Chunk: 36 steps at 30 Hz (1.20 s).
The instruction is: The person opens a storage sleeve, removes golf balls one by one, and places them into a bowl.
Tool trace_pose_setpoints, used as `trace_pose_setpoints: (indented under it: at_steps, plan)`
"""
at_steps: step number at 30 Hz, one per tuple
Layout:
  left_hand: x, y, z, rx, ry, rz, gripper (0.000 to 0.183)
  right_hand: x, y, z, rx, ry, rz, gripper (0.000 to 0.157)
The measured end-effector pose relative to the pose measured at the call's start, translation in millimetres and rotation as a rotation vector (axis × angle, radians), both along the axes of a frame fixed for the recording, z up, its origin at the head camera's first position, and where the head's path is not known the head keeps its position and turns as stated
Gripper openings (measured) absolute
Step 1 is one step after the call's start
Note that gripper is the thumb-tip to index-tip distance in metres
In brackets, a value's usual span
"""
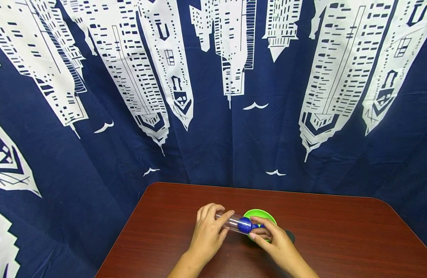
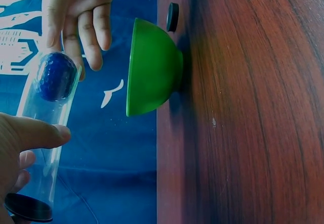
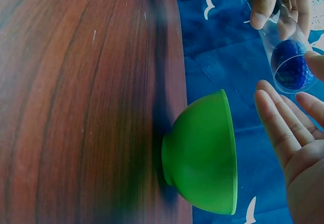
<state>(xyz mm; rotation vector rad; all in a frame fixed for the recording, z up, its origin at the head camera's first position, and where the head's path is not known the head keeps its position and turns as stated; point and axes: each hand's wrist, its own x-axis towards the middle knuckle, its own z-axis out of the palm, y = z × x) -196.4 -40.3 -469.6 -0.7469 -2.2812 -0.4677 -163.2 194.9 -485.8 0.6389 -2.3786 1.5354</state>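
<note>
My left hand grips a clear plastic tube by its closed end, which has a black base. A dimpled blue ball sits inside the tube at its open mouth. The tube is tilted, mouth toward my right hand. Fingers of that hand are mostly straight and spread below the mouth, with one digit at the rim beside the ball. Underneath is a green bowl standing upright on the table. In the head view, bits of blue show between the right fingers, over the bowl.
A black round lid lies on the brown wooden table just beyond the bowl's right side. Behind the table hangs a dark blue cloth printed with white buildings and birds.
</note>
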Motion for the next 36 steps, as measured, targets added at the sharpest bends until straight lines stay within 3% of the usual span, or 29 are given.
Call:
trace_pose_setpoints:
  at_steps: [14, 36]
  plan:
    - [0.0, 0.8, 0.2, 0.004, 0.035, -0.014, 0.057, 0.7, -1.1, 2.6, -0.024, -0.113, 0.003, 0.050]
    - [2.2, 1.1, -4.6, 0.031, -0.019, -0.001, 0.056, 0.0, -1.7, 3.0, -0.028, -0.050, -0.034, 0.045]
